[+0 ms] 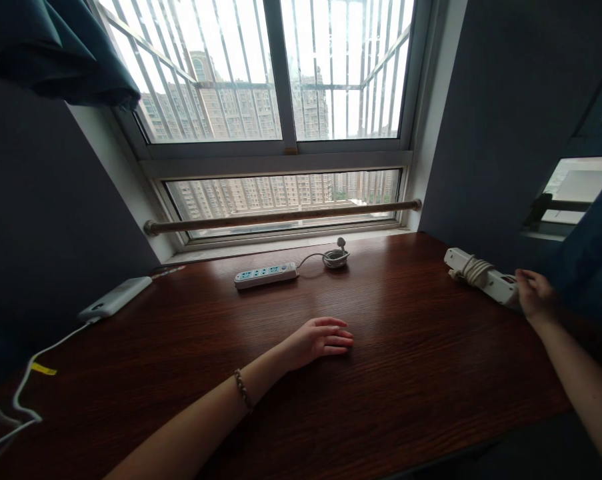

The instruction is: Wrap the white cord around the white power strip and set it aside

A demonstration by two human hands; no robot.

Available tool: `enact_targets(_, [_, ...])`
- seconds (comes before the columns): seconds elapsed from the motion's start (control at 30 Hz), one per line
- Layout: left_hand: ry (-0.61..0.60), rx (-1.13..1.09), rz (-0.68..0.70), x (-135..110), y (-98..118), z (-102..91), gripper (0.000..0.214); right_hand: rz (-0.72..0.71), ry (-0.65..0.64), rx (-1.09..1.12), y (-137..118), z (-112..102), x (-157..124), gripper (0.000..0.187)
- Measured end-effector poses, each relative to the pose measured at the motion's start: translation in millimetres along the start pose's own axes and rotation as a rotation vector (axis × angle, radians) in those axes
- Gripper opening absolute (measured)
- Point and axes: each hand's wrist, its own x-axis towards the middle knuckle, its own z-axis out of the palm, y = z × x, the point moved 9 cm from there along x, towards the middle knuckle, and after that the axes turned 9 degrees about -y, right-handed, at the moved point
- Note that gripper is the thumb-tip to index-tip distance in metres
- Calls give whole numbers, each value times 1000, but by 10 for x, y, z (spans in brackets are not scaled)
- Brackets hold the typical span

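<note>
My left hand point(321, 340) lies flat on the dark wooden desk point(391, 373), fingers stretched out, holding nothing. A braided bracelet circles that wrist. My right hand point(533, 293) is at the desk's right edge, its fingers closed on the near end of a white power strip point(481, 275) that has its cable wound around it. A second white power strip with blue sockets point(265, 275) lies near the window, its cable coiled point(335, 257) beside it, well beyond my left hand.
A white power bank point(115, 298) with a white cable point(25, 383) sits at the desk's left. A wooden rail point(281, 216) runs across the barred window. Dark walls close in on both sides, with a dark curtain point(55, 53) at top left.
</note>
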Motion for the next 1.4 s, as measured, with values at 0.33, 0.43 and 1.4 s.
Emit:
enact_targets(0.33, [18, -4, -2, -6, 5, 5, 25, 6, -17, -3, -68, -9, -44, 49])
enact_targets(0.43, [11, -8, -2, -8, 3, 7, 25, 9, -23, 2, -107, -14, -72, 50])
enact_targets(1.4, [-4, -14, 0, -7, 0, 5, 26, 19, 6, -15, -198, -62, -142, 45])
